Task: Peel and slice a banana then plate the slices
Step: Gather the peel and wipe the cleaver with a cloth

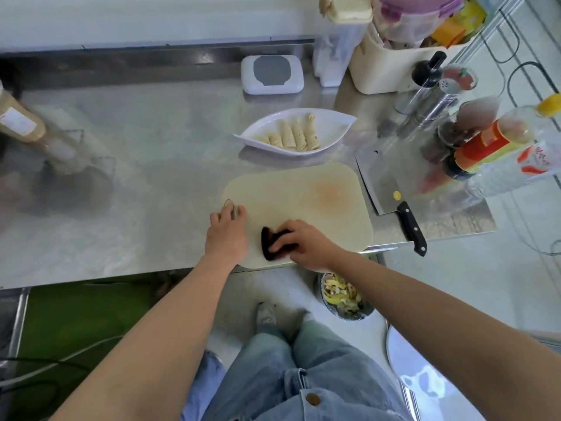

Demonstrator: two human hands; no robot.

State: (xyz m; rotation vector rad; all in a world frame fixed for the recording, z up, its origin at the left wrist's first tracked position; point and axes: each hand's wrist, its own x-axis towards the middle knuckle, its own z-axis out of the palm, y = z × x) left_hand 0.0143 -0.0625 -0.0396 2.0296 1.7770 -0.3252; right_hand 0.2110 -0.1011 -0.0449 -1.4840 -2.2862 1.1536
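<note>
I see my left hand [226,229] at the left edge of the cream plastic cutting board [303,202], just below the middle of the frame, fingers curled over that edge beside a small wire loop. My right hand [303,241] grips a dark scouring pad [268,241] and presses it onto the near part of the board. The pale banana slices [291,135] lie in rows inside the white leaf-shaped plate [334,123], just above the board on the shiny steel table [136,177]. A steel cleaver with a black handle [385,189] lies flat right of the board, touching its edge. Lower down, on the floor, a round bowl of yellow peels [343,296] sits near my right forearm.
</note>
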